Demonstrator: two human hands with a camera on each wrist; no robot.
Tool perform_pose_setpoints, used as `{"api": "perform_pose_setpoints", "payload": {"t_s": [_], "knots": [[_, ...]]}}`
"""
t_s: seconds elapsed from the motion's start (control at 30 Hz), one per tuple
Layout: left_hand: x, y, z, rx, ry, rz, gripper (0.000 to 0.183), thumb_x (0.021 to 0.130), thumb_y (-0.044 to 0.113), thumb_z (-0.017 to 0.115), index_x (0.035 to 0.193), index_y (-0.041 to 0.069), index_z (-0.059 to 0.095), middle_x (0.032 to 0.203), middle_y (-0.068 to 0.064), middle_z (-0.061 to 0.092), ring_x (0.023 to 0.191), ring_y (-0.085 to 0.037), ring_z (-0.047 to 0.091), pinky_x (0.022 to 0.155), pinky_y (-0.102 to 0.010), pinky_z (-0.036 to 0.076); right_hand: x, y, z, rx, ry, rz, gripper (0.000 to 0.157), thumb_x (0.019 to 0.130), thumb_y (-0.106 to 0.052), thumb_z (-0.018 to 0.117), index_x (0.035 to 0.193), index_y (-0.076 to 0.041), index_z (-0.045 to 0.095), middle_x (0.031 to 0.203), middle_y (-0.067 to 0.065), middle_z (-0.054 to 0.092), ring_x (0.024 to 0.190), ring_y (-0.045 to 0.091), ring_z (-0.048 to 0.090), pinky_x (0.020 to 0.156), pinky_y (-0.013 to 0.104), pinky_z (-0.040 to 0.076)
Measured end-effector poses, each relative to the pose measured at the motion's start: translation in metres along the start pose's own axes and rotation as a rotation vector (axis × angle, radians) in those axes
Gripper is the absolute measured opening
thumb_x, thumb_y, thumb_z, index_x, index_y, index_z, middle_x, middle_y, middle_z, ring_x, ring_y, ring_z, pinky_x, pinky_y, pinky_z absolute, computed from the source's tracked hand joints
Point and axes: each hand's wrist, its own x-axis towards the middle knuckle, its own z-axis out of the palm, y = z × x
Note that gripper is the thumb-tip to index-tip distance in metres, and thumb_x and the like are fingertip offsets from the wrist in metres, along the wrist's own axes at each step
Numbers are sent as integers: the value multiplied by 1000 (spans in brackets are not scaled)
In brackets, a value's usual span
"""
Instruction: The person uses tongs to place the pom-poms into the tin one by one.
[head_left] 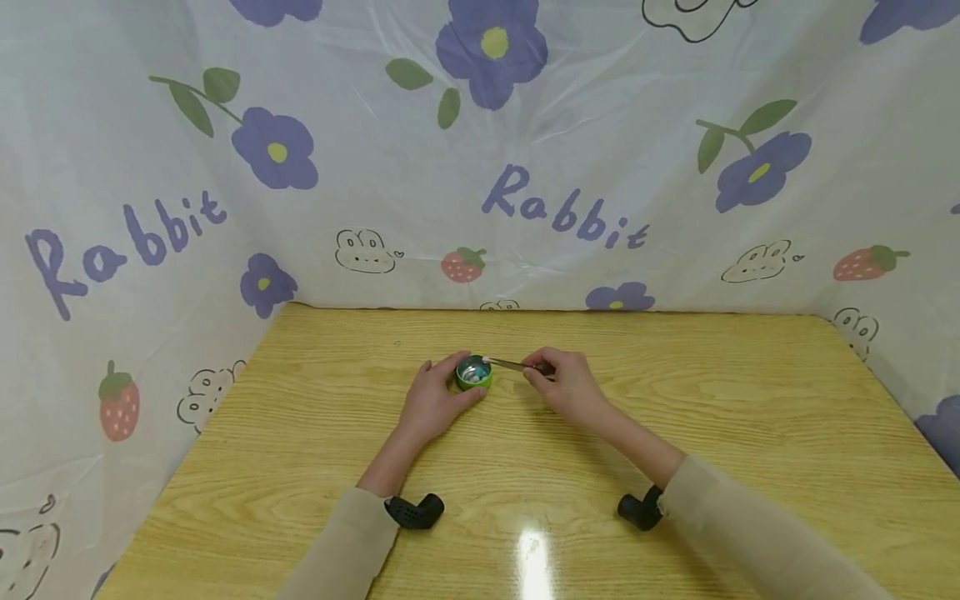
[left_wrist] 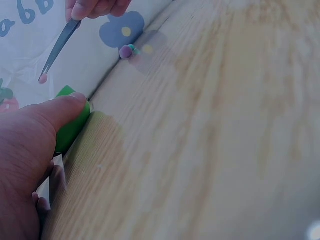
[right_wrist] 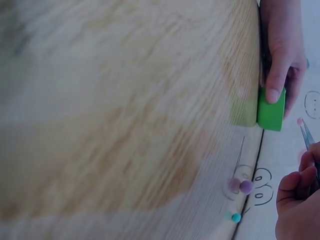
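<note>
My left hand [head_left: 433, 402] holds a small round green bowl [head_left: 476, 387] on the table, with thumb and fingers around its sides. The bowl's inside is shiny and silvery; a few small pale spots show in it, too small to tell apart. With my right hand [head_left: 572, 388] I pinch a pair of metal tweezers [head_left: 512, 364], which point left. A small pink ball [left_wrist: 43, 78] sits between the tweezer tips, above the bowl's rim. In the right wrist view, a purple ball [right_wrist: 246, 187] and a smaller teal ball [right_wrist: 236, 217] lie on the table near the right hand.
The wooden table [head_left: 525, 467] ends at a patterned cloth [head_left: 570, 275] hung behind and at both sides. Black wrist cameras, one at the left cuff [head_left: 417, 511] and one at the right cuff [head_left: 640, 509], stick out over the table.
</note>
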Motion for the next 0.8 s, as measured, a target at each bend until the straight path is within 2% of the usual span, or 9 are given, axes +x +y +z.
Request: {"api": "perform_pose_setpoints", "payload": {"t_s": [0.27, 0.6, 0.8], "knots": [[1, -2, 2, 6, 4, 7, 68, 90, 36, 81, 149, 12, 56, 142, -14, 61, 142, -50, 38, 121, -61, 24, 2, -3, 4, 7, -12, 37, 14, 100, -4, 67, 111, 1, 73, 97, 13, 72, 89, 23, 72, 75, 34, 61], [1, -1, 1, 12, 8, 28, 68, 90, 35, 82, 148, 11, 56, 140, -14, 62, 137, -43, 48, 122, -57, 22, 2, -2, 3, 0, -18, 38, 14, 99, -5, 68, 111, 0, 73, 96, 12, 73, 90, 22, 72, 71, 30, 58], [1, -3, 1, 11, 14, 37, 67, 90, 35, 82, 147, 11, 57, 138, -14, 64, 133, -39, 54, 123, -55, 21, 0, -2, -3, -6, -5, 27, 13, 99, -5, 68, 110, 0, 73, 95, 12, 73, 88, 22, 71, 73, 32, 59]]}}
